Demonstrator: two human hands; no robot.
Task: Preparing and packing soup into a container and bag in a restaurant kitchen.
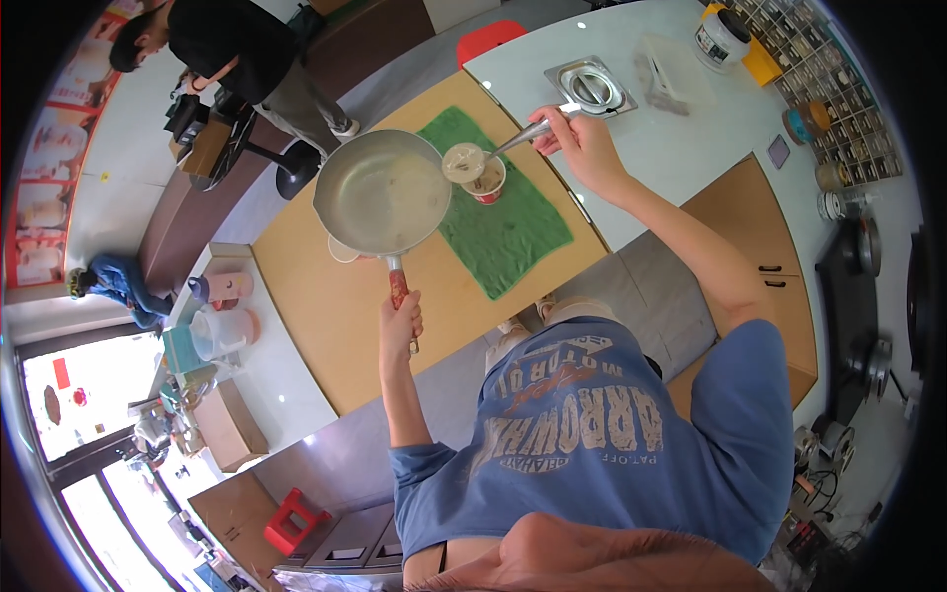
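My left hand (402, 325) grips the red-patterned handle of a frying pan (362, 192), which is held above the wooden table. A thin, cloudy liquid seems to lie in the pan's right part. In my right hand (581, 144) is the metal handle of a ladle (464, 163). The ladle's bowl, with pale liquid in it, is between the pan's right rim and a paper cup (490, 185), overlapping the cup's opening. That cup stands on a green towel (510, 237) and has something brownish inside. A second cup (342, 250) shows partly from beneath the pan.
The wooden table (325, 340) meets a white counter (629, 200) bearing a lidded steel container (592, 85), a clear plastic box (666, 74) and a jar (721, 41). At left are a plastic pitcher (222, 333) and a pink bottle (226, 287). Another person (237, 52) stands beyond the table.
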